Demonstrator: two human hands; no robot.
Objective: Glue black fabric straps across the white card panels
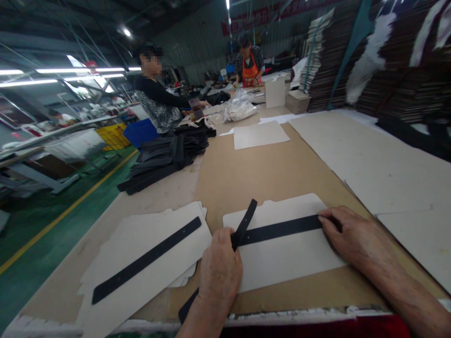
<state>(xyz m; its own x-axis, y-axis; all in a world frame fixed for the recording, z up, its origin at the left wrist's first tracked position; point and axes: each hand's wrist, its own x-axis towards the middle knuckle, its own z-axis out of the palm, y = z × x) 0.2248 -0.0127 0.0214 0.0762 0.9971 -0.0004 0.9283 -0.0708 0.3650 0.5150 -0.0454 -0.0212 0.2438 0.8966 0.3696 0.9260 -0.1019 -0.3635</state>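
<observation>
My left hand (221, 265) is closed around a black strip (246, 218) with a rounded end, which sticks out above the fist; a dark end also shows below the wrist. Beneath it, another black strip (285, 229) lies across a pale board (282, 258). The fingertips of my right hand (341, 230) pinch that strip's right end at the board's right side. To the left, a stack of pale boards (169, 267) is fanned out, with a black strip (148, 260) lying diagonally on the top one.
A pile of black strips (169, 155) lies at the table's left edge. Farther back are a pale sheet (260, 135), clear plastic (241, 105) and a small box (298, 102). Large pale sheets (380, 159) cover the right side. Two people stand beyond, one in an orange apron (250, 72).
</observation>
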